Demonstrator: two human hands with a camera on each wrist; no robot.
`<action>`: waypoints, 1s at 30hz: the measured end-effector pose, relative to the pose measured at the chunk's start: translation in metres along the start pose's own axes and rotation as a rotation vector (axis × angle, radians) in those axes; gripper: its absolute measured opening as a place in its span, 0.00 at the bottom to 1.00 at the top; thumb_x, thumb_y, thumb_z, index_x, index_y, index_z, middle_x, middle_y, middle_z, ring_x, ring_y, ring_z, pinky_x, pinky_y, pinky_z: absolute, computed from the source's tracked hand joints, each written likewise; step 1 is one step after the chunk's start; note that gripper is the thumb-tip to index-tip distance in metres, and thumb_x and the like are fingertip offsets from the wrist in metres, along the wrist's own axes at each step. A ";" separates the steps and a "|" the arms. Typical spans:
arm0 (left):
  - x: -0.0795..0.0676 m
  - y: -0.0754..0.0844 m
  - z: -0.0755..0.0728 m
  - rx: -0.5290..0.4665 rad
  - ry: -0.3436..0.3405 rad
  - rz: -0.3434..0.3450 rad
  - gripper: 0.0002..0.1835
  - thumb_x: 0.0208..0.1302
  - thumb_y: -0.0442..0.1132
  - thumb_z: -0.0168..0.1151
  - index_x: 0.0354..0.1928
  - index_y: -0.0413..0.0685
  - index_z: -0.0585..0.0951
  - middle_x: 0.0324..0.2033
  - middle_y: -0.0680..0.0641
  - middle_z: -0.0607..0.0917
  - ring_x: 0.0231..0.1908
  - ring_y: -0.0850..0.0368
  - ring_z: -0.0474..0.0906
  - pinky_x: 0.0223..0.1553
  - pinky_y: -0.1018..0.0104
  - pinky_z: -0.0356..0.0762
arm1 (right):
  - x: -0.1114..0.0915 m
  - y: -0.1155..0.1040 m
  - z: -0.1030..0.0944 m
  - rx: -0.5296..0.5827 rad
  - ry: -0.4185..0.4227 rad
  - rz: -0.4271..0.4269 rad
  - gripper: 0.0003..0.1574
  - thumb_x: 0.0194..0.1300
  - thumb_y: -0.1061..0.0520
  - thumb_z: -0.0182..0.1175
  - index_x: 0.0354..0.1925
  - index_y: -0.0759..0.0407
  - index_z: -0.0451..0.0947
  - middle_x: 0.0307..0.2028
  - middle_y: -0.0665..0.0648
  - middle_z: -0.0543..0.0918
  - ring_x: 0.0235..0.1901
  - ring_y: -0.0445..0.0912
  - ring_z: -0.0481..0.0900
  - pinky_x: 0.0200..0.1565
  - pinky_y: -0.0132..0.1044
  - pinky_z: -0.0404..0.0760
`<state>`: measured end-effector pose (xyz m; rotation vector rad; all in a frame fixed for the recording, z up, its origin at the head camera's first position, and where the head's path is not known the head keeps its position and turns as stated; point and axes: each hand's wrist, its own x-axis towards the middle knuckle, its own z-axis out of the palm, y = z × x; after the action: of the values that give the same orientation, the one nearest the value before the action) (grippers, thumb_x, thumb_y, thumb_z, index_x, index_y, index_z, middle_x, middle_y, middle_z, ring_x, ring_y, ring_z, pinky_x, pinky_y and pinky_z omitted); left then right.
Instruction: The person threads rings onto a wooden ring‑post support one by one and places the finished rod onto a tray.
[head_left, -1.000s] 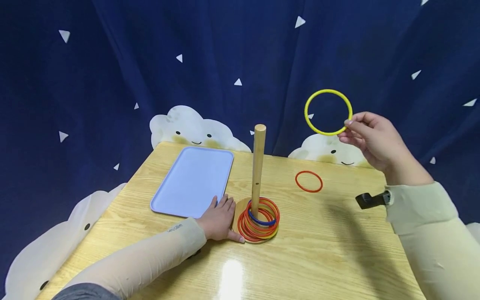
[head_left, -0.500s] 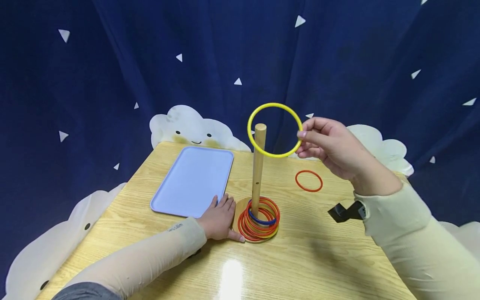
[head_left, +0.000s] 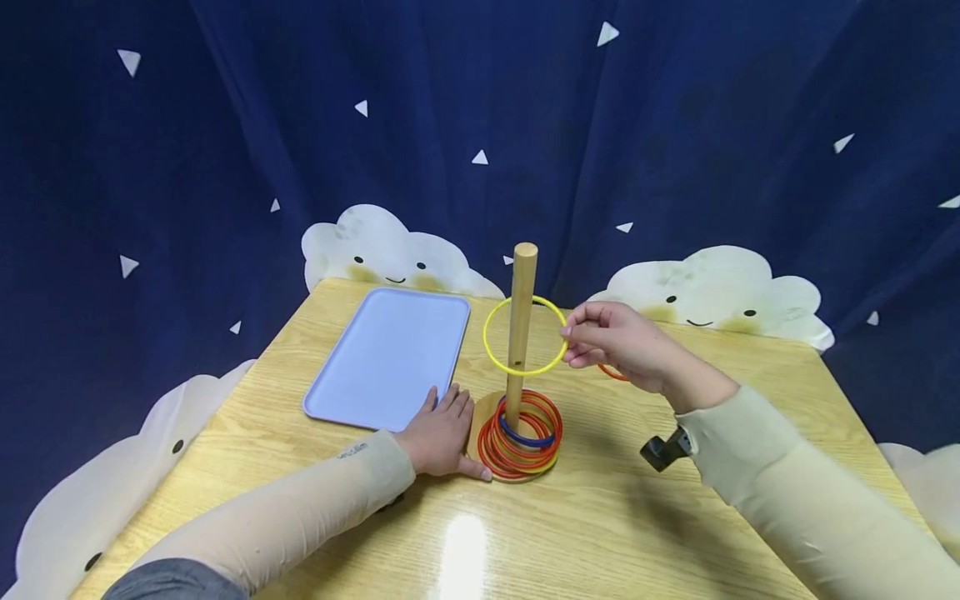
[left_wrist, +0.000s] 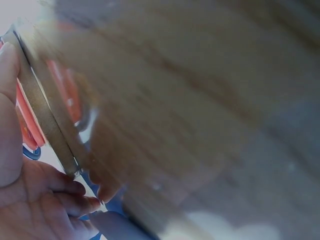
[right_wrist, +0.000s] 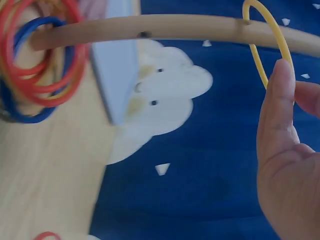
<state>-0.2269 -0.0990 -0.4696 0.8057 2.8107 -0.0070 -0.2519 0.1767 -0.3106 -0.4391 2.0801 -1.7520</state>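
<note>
A yellow ring (head_left: pixel 485 335) encircles the upright wooden peg (head_left: pixel 522 287), roughly midway up. My right hand (head_left: pixel 618 343) pinches its right side between thumb and fingers. In the right wrist view the peg (right_wrist: pixel 195 26) passes through the yellow ring (right_wrist: pixel 274 22). Low around the peg lies a loose pile of several red rings (head_left: pixel 557 408), a blue ring (head_left: pixel 528 444) and a bit of yellow. My left hand (head_left: pixel 441 433) rests with spread fingers against the left side of the round wooden base (head_left: pixel 480 429), its thumb along the front edge.
A pale blue tray (head_left: pixel 390 350) lies on the wooden table (head_left: pixel 600 533) to the left, right beside my left fingertips. Another red ring (head_left: pixel 612 372) lies behind my right hand, mostly hidden. A dark blue curtain (head_left: pixel 420 100) with clouds hangs beyond the table.
My right hand has moved left and down with the yellow ring, from clear of the peg, past its top, to around it. The left hand has stayed at the base.
</note>
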 end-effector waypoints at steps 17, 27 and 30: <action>0.002 -0.001 0.001 -0.011 -0.006 0.002 0.64 0.58 0.81 0.57 0.79 0.35 0.58 0.78 0.34 0.56 0.79 0.38 0.43 0.76 0.39 0.41 | 0.007 0.081 -0.006 -0.094 -0.010 0.143 0.07 0.76 0.67 0.53 0.45 0.75 0.72 0.33 0.58 0.81 0.33 0.44 0.84 0.39 0.35 0.86; 0.002 0.000 0.000 -0.019 -0.010 0.000 0.64 0.58 0.80 0.58 0.79 0.34 0.58 0.78 0.34 0.56 0.79 0.39 0.43 0.76 0.39 0.41 | 0.007 0.114 -0.006 -0.142 -0.047 0.186 0.09 0.73 0.68 0.55 0.45 0.77 0.72 0.28 0.57 0.80 0.29 0.43 0.81 0.35 0.36 0.86; 0.002 0.000 0.000 -0.017 -0.009 -0.003 0.64 0.58 0.80 0.58 0.79 0.34 0.58 0.78 0.34 0.56 0.79 0.39 0.43 0.76 0.39 0.41 | 0.007 0.115 -0.002 -0.177 -0.050 0.188 0.10 0.71 0.68 0.57 0.47 0.76 0.72 0.26 0.58 0.81 0.26 0.43 0.81 0.35 0.38 0.86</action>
<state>-0.2287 -0.0981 -0.4697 0.7958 2.7999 0.0124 -0.2585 0.1953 -0.4246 -0.3206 2.1726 -1.4440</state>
